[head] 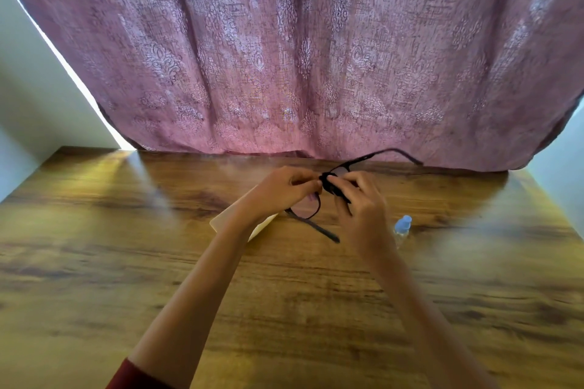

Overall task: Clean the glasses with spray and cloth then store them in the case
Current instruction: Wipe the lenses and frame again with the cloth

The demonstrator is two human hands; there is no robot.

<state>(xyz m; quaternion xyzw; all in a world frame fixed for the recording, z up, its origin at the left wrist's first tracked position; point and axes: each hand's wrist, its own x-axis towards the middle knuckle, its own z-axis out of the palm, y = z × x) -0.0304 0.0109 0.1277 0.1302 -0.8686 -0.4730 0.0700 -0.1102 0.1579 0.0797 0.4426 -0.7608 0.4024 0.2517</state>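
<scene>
Glasses (311,204) are held up above the wooden table (126,262) by both hands, arms unfolded, probably so each lens can be reached from both sides. The frame is pinched near the bridge by the curled left hand (284,188), while a dark cloth (331,188) is pressed against a lens by the closed fingers of the right hand (360,202). A pale case (227,221) and the spray bottle (403,227) are kept on the table just beside the work, seemingly for easy reach.
</scene>
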